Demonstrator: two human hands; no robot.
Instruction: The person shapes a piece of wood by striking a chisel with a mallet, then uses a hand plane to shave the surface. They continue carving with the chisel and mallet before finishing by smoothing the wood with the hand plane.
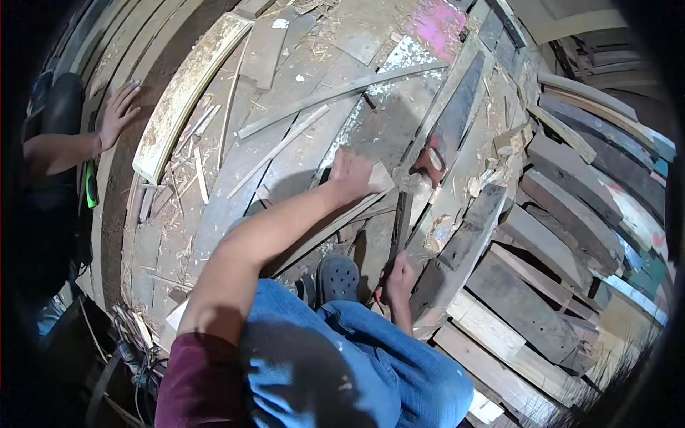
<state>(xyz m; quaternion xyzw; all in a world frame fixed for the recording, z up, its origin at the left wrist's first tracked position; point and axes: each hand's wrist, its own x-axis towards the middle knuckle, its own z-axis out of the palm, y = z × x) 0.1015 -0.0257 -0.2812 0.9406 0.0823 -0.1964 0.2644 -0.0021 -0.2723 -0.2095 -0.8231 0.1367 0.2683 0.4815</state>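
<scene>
My left hand [349, 175], its fingers curled, grips the far end of a wooden plank [382, 178] that slants back toward my legs. Low on the right, my right hand [398, 280] is closed around a tool with a bit of red at its handle. A long dark strip [401, 225] rises from that hand, close to the plank's end; it looks like a handsaw blade seen nearly edge-on. Just beyond lies a separate red handle [430, 163] on the floor boards. My fingers partly hide both grips.
Another person's hand [118, 114] rests by the boards at left. A curved pale beam [193, 93] lies near it. Thin strips [342, 96] and wood shavings litter the plank floor. Stacked timber [549, 200] crowds the right side. Cables [139, 357] lie at lower left.
</scene>
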